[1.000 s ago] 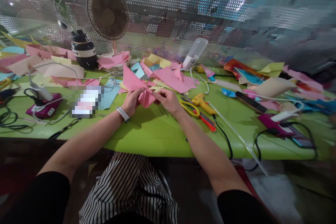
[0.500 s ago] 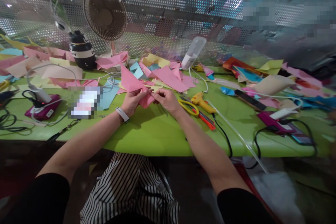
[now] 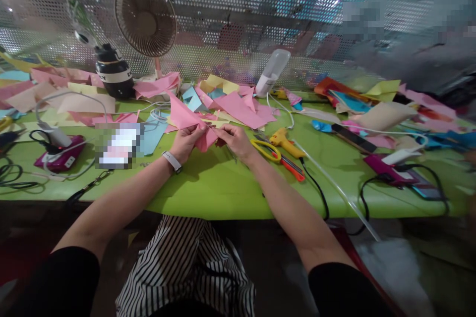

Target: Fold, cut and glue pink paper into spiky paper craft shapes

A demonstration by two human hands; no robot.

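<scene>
My left hand (image 3: 189,140) and my right hand (image 3: 234,139) meet over the green table (image 3: 223,188), both pinching a folded pink paper piece (image 3: 206,139) between their fingertips. A white watch sits on my left wrist. A larger pink triangle of paper (image 3: 181,114) stands up just behind my left hand. Yellow-handled scissors (image 3: 265,149) lie right beside my right hand.
A yellow glue gun (image 3: 285,142) and an orange cutter (image 3: 290,166) lie right of the scissors, with black and white cables. Loose coloured paper sheets (image 3: 238,106) cover the back. A small fan (image 3: 146,19), a black bottle (image 3: 113,74) and magenta devices (image 3: 59,156) stand around.
Both hands have kept working the pink paper piece, fingers shifting slightly closer together. The view has drifted a little to the right; nothing else on the table moved.
</scene>
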